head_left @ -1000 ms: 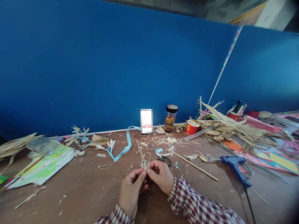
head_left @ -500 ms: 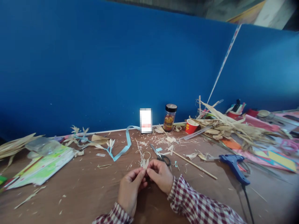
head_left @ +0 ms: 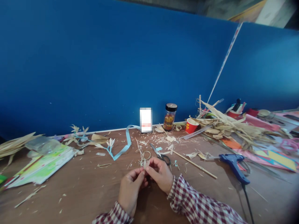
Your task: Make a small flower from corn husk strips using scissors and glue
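My left hand point(head_left: 132, 187) and my right hand point(head_left: 160, 175) meet over the near middle of the table, fingertips pinched together. Between them they grip a small pale piece of corn husk point(head_left: 145, 165), its tip poking up above my fingers. The lower end of the piece is hidden by the fingers. Just beyond my right hand lie black-handled scissors point(head_left: 165, 159), partly covered by husk scraps. A thin loop of pale fibre point(head_left: 146, 155) lies on the table behind the held piece.
A blue glue gun point(head_left: 234, 165) with its cord and a thin stick point(head_left: 195, 164) lie to the right. Behind stand a lidded jar point(head_left: 169, 118), a red paper cup point(head_left: 192, 126) and a husk pile point(head_left: 233, 126). Light-blue ribbon point(head_left: 127, 141) and a husk flower point(head_left: 110, 145) lie left of centre.
The fingers of my right hand have shifted slightly upward and left around the husk piece, and less of it shows. My left hand stays nearly in place.
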Demonstrator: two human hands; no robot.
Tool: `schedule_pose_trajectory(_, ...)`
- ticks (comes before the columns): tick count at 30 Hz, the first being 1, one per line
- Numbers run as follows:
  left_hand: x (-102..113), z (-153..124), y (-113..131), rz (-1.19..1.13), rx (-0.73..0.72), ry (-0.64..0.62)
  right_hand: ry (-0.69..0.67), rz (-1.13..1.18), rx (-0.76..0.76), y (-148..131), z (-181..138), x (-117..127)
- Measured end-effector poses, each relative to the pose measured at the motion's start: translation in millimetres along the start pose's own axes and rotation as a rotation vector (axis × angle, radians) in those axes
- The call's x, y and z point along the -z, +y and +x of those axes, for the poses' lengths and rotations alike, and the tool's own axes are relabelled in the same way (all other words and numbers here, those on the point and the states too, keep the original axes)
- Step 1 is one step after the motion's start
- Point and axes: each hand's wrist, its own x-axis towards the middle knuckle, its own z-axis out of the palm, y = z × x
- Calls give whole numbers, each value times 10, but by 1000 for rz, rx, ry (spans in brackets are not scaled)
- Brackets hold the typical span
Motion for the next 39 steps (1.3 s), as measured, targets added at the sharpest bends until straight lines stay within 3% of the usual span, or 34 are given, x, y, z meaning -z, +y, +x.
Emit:
schedule_pose_trajectory(24,2,-29,-10,101,-47,-64,6,-77,99,39,-16,32)
schedule_pose_trajectory(34,2,-57,-14,184,-166,-85,15,-99,122,6,-26,50)
schedule_pose_trajectory(37,35,-40,102,141,-236,-6,94,-26,122,-29,11,110)
schedule_pose_trajectory(39,91,12,202,73,-307,119,181,24,135,-67,58,182)
